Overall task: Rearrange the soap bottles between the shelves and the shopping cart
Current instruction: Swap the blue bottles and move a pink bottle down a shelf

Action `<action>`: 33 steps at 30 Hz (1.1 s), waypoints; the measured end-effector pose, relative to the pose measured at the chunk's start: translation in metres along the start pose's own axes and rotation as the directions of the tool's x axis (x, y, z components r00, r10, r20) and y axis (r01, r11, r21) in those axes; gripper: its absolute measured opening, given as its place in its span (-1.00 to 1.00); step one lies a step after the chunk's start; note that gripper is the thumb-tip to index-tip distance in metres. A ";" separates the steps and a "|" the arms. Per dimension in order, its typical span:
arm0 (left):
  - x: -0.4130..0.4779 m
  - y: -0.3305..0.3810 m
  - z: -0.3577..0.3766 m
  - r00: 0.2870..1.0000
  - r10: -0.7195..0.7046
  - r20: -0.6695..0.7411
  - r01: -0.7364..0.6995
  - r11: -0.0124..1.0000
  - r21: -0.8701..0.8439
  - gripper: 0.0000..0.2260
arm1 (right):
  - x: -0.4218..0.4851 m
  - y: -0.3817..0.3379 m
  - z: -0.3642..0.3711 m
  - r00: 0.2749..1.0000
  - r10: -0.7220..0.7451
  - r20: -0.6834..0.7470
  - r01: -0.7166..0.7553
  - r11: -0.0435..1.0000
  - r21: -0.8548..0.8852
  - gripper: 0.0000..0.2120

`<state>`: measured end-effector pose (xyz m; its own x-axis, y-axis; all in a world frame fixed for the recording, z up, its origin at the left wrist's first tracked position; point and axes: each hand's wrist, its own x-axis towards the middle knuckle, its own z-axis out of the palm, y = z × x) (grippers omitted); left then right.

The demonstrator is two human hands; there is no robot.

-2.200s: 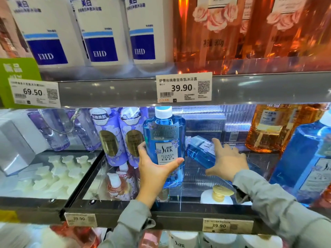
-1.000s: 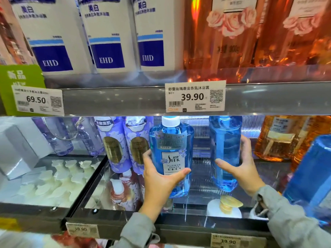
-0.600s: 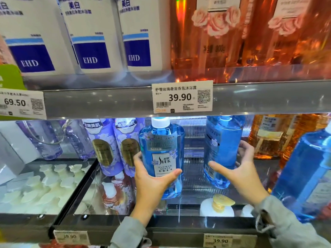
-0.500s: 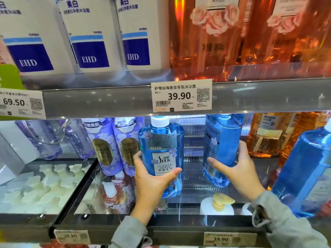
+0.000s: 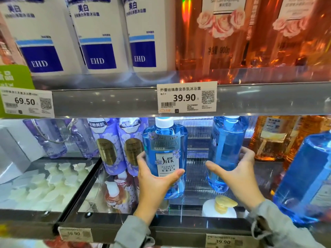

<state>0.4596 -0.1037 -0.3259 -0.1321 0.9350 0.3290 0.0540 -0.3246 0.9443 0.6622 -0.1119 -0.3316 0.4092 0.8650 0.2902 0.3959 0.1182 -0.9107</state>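
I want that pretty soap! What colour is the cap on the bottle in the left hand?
White; the cap tops a blue bottle. Head view shows it.

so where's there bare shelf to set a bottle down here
Best gap: the bare strip of shelf between the Slek bottle and the second blue bottle. Also bare glass in the left bay, in front of the lilac bottles. Crowded: purple bottles beside the Slek bottle, amber bottles and a big blue bottle on the right.
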 end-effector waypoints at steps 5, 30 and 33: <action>0.002 -0.002 0.000 1.000 0.010 -0.015 -0.010 1.000 0.011 -0.28 | 0.018 0.001 -0.038 0.915 -0.039 0.401 -0.014 0.991 0.130 0.11; 0.001 -0.002 0.000 0.999 0.045 -0.002 -0.045 0.999 -0.015 -0.34 | 0.009 -0.001 0.004 0.992 -0.052 0.112 0.052 0.999 0.007 0.11; 0.000 -0.001 0.000 0.999 0.054 0.006 -0.054 0.998 -0.021 -0.34 | 0.006 -0.001 0.009 0.997 -0.063 0.049 0.069 0.988 -0.137 0.15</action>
<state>0.4595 -0.1034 -0.3266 -0.1235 0.9169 0.3796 0.0404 -0.3776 0.9251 0.6571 -0.1023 -0.3312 0.3429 0.8785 0.3326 0.5321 0.1101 -0.8395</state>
